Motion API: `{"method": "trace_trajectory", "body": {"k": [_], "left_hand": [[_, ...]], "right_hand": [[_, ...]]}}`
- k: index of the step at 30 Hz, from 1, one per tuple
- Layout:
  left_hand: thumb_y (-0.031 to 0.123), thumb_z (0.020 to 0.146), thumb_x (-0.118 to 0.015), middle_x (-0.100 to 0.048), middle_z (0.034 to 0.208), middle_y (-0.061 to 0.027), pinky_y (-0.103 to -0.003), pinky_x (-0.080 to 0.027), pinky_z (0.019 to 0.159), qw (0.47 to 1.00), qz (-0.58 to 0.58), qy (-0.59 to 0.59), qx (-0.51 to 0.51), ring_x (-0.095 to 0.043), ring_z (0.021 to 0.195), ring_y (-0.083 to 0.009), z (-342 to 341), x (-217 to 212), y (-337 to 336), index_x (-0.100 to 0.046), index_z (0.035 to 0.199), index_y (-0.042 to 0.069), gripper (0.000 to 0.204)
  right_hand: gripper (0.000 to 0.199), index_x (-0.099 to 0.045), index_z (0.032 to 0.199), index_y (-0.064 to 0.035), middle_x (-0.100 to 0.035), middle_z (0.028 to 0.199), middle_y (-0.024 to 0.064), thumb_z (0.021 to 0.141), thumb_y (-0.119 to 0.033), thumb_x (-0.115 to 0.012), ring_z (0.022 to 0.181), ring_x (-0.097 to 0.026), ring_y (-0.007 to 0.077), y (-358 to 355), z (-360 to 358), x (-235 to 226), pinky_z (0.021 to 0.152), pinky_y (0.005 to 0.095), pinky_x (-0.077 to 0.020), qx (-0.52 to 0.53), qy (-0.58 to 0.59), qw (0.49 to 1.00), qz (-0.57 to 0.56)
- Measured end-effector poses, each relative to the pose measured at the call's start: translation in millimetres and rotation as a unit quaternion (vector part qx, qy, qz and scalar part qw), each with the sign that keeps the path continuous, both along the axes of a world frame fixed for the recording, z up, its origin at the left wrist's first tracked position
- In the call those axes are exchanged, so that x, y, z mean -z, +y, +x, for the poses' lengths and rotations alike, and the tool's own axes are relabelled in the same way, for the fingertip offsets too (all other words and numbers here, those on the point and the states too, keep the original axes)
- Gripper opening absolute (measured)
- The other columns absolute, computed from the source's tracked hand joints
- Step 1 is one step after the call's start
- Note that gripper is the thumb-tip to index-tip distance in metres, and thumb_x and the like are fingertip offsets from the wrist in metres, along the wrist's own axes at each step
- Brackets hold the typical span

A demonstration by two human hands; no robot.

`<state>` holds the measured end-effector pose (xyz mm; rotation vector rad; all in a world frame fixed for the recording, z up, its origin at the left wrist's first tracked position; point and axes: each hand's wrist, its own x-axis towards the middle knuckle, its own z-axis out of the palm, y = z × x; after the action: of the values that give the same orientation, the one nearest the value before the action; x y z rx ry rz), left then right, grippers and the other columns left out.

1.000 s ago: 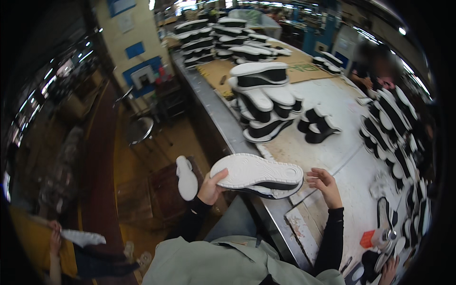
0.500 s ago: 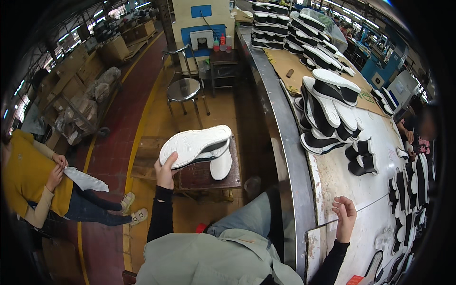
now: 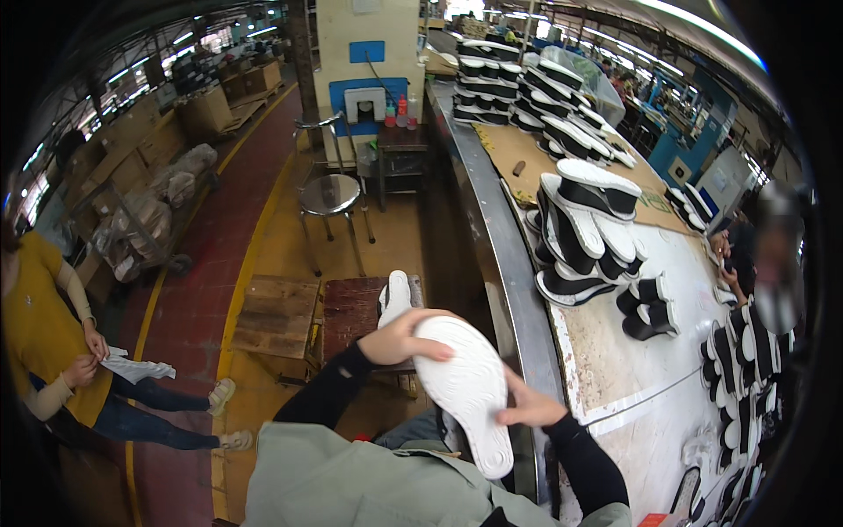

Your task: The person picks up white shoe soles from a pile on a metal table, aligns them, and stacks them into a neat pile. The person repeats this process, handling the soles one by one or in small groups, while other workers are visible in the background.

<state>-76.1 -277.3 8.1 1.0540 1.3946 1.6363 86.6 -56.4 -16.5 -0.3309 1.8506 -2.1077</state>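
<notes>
I hold a white shoe sole (image 3: 470,391) bottom side up in front of my chest, beside the metal edge of the long work table (image 3: 505,263). My left hand (image 3: 399,338) grips its upper end. My right hand (image 3: 527,408) holds its right side near the lower half. A second white sole (image 3: 393,299) lies on a low dark wooden table (image 3: 351,312) just beyond my left hand.
Stacks of black-and-white soles (image 3: 575,233) cover the work table, with more along its right side (image 3: 733,378). A metal stool (image 3: 329,198) and a wooden pallet (image 3: 274,316) stand on the floor to the left. A seated person in a yellow top (image 3: 44,334) is at the far left.
My right hand has left the table and joined the left on the sole. The sole has come in from out to my left to in front of my chest.
</notes>
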Motion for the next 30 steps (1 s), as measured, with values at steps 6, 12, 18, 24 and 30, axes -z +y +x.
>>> {"method": "trace_trajectory", "body": {"k": [6,12,18,24,30], "left_hand": [[0.056,0.086,-0.059,-0.056,0.123,-0.0235,-0.037,-0.053,0.083,0.958,-0.261,0.117,0.002,-0.063,0.097,-0.0269,-68,-28,55,0.004,0.149,0.005,0.103],[0.056,0.084,-0.061,-0.057,0.119,-0.0264,-0.041,-0.055,0.078,0.951,-0.173,0.029,-0.256,-0.066,0.089,-0.0301,-145,-59,73,0.021,0.145,0.007,0.114],[0.046,0.088,-0.062,-0.055,0.126,-0.0180,-0.032,-0.051,0.080,0.981,-0.171,0.075,-0.057,-0.059,0.107,-0.0211,-21,20,83,-0.009,0.147,-0.004,0.094],[0.040,0.076,-0.078,-0.048,0.128,-0.0176,-0.033,-0.038,0.101,0.991,-0.087,-0.032,-0.092,-0.045,0.120,-0.0209,94,101,96,-0.030,0.137,-0.006,0.091],[0.024,0.069,-0.085,-0.051,0.127,-0.0151,-0.033,-0.040,0.099,0.985,-0.073,-0.106,-0.118,-0.050,0.117,-0.0209,111,99,70,-0.036,0.134,-0.004,0.086]], "right_hand": [[0.059,-0.047,0.126,0.0017,-0.061,0.110,0.0117,0.072,-0.010,-0.068,0.097,-0.061,0.0206,-14,31,49,0.085,0.0331,-0.0494,0.158,-0.212,0.955,-0.137],[0.054,-0.048,0.123,0.0032,-0.061,0.106,0.0118,0.075,-0.013,-0.065,0.096,-0.061,0.0215,-11,36,57,0.085,0.0341,-0.0498,0.240,-0.190,0.940,-0.153],[0.051,-0.049,0.122,0.0021,-0.060,0.107,0.0107,0.076,-0.015,-0.065,0.095,-0.061,0.0215,11,29,69,0.085,0.0333,-0.0493,0.340,-0.109,0.904,-0.236],[0.047,-0.048,0.127,0.0008,-0.057,0.118,0.0099,0.088,-0.021,-0.061,0.106,-0.055,0.0184,1,33,74,0.093,0.0313,-0.0421,0.422,-0.047,0.896,-0.132],[0.048,-0.048,0.125,0.0059,-0.056,0.120,0.0123,0.092,-0.028,-0.056,0.108,-0.054,0.0208,-26,43,63,0.095,0.0326,-0.0399,0.412,-0.005,0.911,-0.009]]}}
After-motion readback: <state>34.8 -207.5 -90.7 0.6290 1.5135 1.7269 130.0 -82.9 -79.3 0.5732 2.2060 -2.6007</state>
